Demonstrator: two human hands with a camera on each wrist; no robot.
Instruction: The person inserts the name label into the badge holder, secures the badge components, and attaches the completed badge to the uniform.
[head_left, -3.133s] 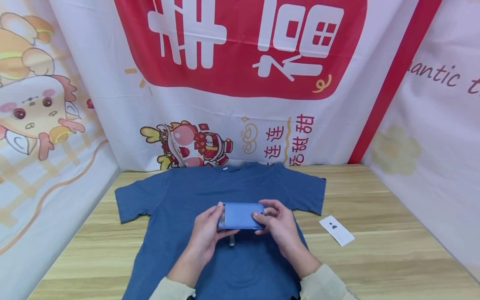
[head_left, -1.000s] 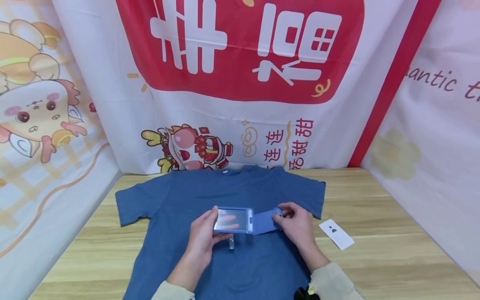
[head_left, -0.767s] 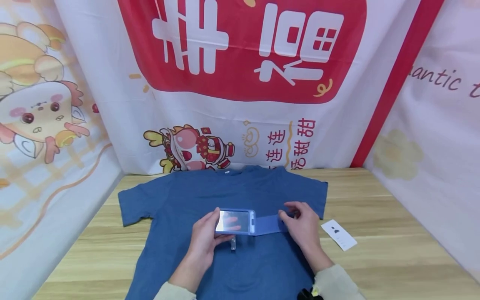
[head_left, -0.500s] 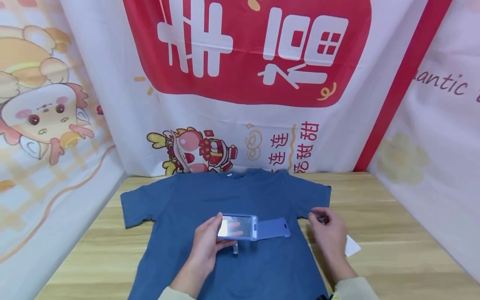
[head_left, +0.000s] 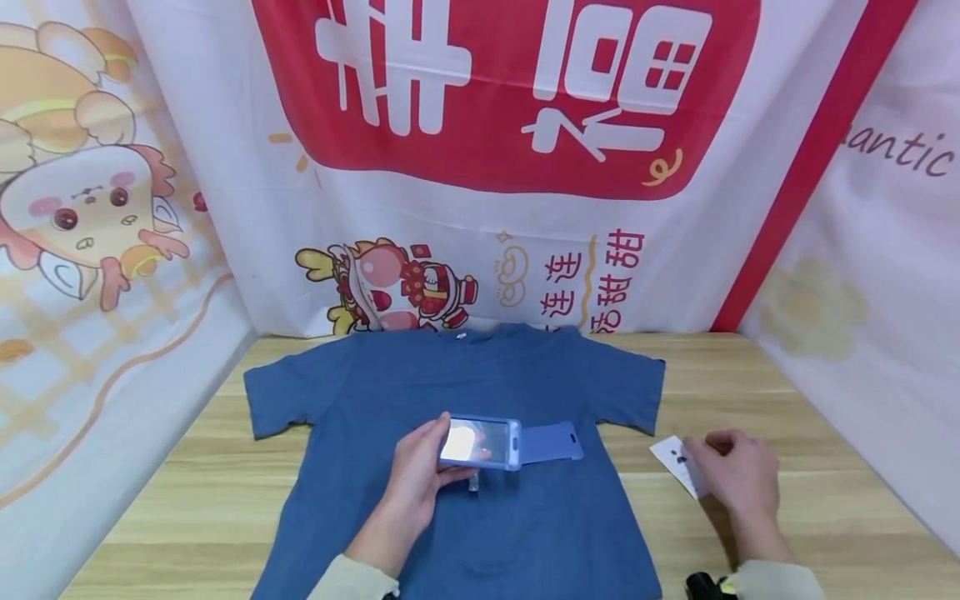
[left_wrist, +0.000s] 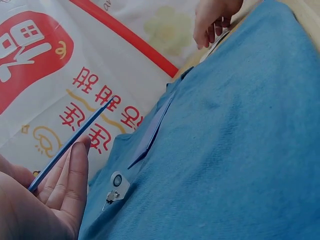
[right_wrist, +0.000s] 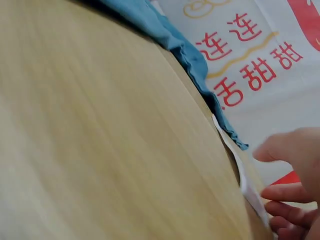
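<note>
My left hand (head_left: pixel 414 473) grips a blue card holder (head_left: pixel 480 442) with a clear, shiny window, thumb on top and fingers beneath. Edge-on in the left wrist view, the card holder (left_wrist: pixel 72 142) lies across the palm. A flat blue cover (head_left: pixel 551 442) with a small slot rests on the shirt just right of the holder. A clip (left_wrist: pixel 115 192) shows on the shirt below the holder. On the right, my right hand (head_left: pixel 742 477) is at a white printed card (head_left: pixel 670 457); in the right wrist view its fingers meet the card's edge (right_wrist: pixel 240 167) while the thumb stands apart.
A blue T-shirt (head_left: pixel 450 383) is spread over the wooden table (head_left: pixel 750 383). Printed cloth hangs at the back (head_left: pixel 420 208) and along both sides. A dark object (head_left: pixel 703 586) sits by the right sleeve cuff.
The cover was drawn out of the holder to the right and let go onto the shirt. My right hand then moved right to the white card. The left hand keeps the holder.
</note>
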